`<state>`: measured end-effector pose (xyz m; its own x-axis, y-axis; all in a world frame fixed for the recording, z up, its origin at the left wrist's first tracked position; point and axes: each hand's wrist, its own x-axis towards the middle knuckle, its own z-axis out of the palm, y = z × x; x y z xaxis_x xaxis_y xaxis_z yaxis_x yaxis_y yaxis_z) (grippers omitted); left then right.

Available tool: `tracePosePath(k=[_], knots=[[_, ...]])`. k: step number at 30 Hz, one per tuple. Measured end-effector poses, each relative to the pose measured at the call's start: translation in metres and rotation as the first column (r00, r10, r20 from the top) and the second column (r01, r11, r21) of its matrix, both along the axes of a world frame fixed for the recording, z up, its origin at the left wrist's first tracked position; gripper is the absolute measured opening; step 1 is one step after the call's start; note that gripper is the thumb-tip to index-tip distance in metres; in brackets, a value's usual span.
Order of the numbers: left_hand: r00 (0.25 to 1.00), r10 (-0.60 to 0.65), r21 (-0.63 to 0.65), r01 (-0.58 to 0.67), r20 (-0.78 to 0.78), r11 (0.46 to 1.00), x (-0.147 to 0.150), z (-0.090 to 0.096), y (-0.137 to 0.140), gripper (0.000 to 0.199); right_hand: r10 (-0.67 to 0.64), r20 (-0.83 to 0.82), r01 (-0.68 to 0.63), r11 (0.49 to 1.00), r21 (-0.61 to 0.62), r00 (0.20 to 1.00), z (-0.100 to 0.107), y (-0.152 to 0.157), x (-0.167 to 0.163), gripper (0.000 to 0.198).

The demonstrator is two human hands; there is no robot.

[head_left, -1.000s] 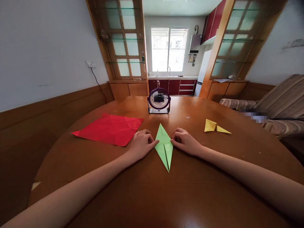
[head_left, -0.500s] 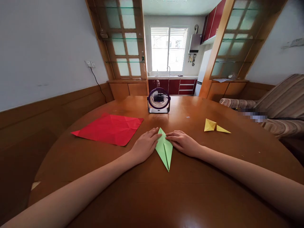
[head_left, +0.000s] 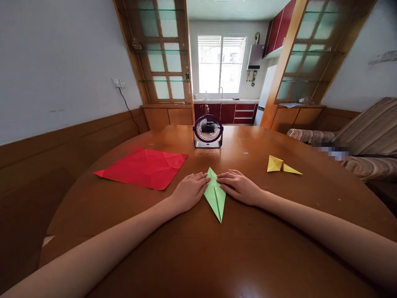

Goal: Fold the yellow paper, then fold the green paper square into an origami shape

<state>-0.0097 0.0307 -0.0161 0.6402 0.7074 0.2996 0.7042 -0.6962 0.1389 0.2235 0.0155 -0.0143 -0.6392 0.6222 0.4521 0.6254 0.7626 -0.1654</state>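
Note:
A light green sheet of origami paper, folded into a long kite shape, lies flat on the table with one tip towards me and a crease down its middle. On its left edge rest the fingertips of my left hand, stretched out and open. My right hand lies open too, its fingers flat across the paper's upper right edge. Neither hand has the paper gripped. The fingers cover parts of both upper edges.
Left of my hands a creased red paper sheet is spread out. A folded yellow paper piece sits to the right. Beyond the green paper stands a small desk fan. All rest on a round-edged wooden table; a striped armchair is at the right.
My left fingers have shifted very slightly on the green paper, the upper ones a little lower. Otherwise the hands and papers stay practically where they were.

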Motion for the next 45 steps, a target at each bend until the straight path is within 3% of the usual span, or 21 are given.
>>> tracePosePath(k=[8, 15, 19, 24, 28, 38, 45], knots=[[1.0, 0.002, -0.043, -0.001, 0.019, 0.999, 0.0, 0.003, 0.0, 0.039, 0.014, -0.022, -0.013, 0.999, 0.034, 1.0, 0.0, 0.0, 0.0, 0.025], [0.999, 0.006, -0.042, -0.005, 0.042, 0.999, -0.002, 0.003, 0.003, 0.038, 0.14, 0.005, -0.14, 0.983, 0.118, 0.99, -0.005, 0.003, 0.004, 0.025], [0.994, -0.112, 0.002, 0.112, 0.019, 0.994, -0.004, 0.005, 0.002, 0.04, 0.16, 0.038, -0.163, 0.981, 0.102, 0.986, -0.006, 0.004, 0.005, 0.027], [0.949, -0.314, -0.165, 0.304, -0.039, 0.938, -0.006, 0.01, -0.003, 0.049, 0.183, 0.062, -0.187, 0.98, 0.07, 0.981, -0.002, 0.003, 0.006, 0.031], [0.939, -0.336, -0.25, 0.309, -0.072, 0.918, -0.008, 0.011, -0.004, 0.061, 0.197, 0.074, -0.203, 0.977, 0.072, 0.977, -0.001, 0.003, 0.007, 0.033], [0.93, -0.353, -0.281, 0.312, -0.104, 0.907, -0.009, 0.016, -0.006, 0.072, 0.218, 0.088, -0.229, 0.963, 0.144, 0.972, 0.004, 0.008, 0.019, 0.027], [0.926, -0.37, -0.253, 0.34, -0.079, 0.906, -0.008, 0.018, -0.008, 0.065, 0.25, 0.012, -0.25, 0.964, 0.094, 0.968, 0.007, 0.012, 0.029, 0.024]])
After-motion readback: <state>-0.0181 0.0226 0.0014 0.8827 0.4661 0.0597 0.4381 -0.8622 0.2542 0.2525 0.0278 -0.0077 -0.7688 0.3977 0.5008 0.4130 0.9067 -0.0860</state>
